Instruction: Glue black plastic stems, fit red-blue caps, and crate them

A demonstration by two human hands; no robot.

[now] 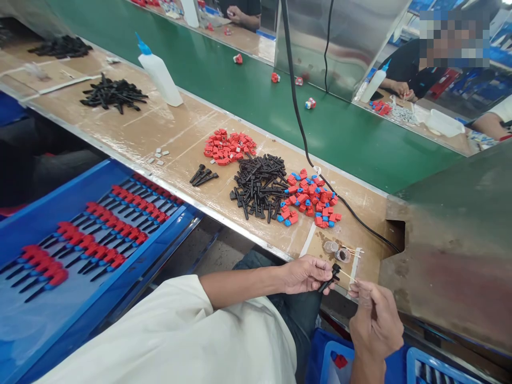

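Note:
My left hand is closed on black plastic pegs with square heads, near the table's front edge; how many it holds I cannot tell. Between the fingertips of my right hand is a thin wooden stick, its far end at the head of a peg. Just beyond my hands stand a small clear cup and a second cup with dark contents. Several thin sticks lie beside them. Farther left are a pile of black pegs and a pile of red-and-blue pieces.
Red pieces, another black pile and a white squeeze bottle sit along the table. A blue tray holds rows of joined red, blue and black pieces. A black cable hangs across a green belt. Co-workers sit opposite.

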